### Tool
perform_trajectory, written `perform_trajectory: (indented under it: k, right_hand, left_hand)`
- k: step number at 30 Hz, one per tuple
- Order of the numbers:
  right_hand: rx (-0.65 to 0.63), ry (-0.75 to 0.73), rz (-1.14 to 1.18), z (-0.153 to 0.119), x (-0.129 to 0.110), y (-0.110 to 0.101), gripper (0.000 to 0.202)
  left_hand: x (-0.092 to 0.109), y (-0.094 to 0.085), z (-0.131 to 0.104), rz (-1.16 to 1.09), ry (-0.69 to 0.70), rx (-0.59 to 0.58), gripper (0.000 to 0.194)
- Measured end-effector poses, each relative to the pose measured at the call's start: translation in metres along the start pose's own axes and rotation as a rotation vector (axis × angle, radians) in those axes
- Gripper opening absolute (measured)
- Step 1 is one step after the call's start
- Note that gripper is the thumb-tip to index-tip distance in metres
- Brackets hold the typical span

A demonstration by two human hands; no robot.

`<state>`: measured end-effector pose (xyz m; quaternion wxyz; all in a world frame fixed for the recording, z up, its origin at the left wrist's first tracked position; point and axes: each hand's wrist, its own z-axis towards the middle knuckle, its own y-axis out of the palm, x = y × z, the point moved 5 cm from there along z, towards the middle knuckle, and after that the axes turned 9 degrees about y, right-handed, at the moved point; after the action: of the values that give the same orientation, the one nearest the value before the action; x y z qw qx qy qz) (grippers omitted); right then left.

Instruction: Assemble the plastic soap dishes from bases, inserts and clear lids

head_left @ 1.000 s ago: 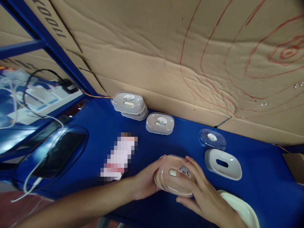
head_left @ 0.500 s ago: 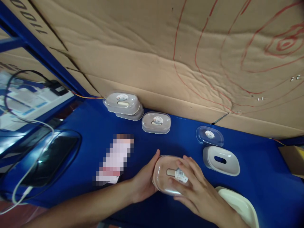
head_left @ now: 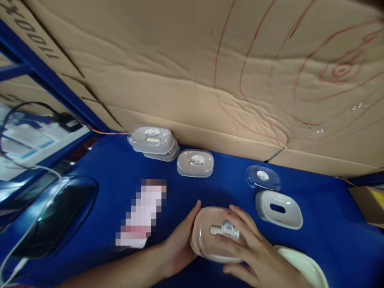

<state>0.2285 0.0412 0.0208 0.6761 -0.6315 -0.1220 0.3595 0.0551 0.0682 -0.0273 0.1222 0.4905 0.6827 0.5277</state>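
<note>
A pinkish oval box with a clear lid (head_left: 207,228) is held between both hands near the front of the blue table. My left hand (head_left: 183,240) grips its left side, thumb up along the edge. Over the lid's right part and right side lies my right hand (head_left: 246,240), its fingers partly covering a round label. Right of the hands sits a white oval container with a slot (head_left: 280,209), and behind it a clear lid (head_left: 263,177). A cream tray (head_left: 303,266) is partly hidden by my right forearm.
Lidded boxes (head_left: 154,142) are stacked at the back, beside a single lidded box (head_left: 195,163). A blurred-out pink item (head_left: 141,216) and a black phone (head_left: 57,218) with cables lie left. Cardboard (head_left: 168,80) walls the back; a carton (head_left: 367,204) stands right.
The view has shifted, so most things sit slightly lower in the picture. Both hands still hold the lidded box, with little change in grip.
</note>
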Motion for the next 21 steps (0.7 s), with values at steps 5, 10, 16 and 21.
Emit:
perform_trajectory:
  k: [5,10,16,21]
  right_hand:
    - [0.042,-0.081,-0.124,0.007,-0.011,-0.005,0.073]
    - [0.027,-0.037,-0.105,0.008,-0.01,-0.004,0.082]
    - [0.052,-0.052,-0.155,0.006,-0.012,-0.007,0.076]
    - [0.033,-0.074,-0.15,0.005,-0.018,-0.011,0.075]
  left_hand:
    - [0.003,-0.002,0.002,-0.007,0.017,-0.009,0.08]
    - [0.002,0.001,0.0,0.012,0.016,-0.024,0.082]
    - [0.008,0.001,-0.002,0.087,0.094,0.033,0.075]
    - [0.011,-0.001,-0.004,0.141,0.194,0.08,0.063]
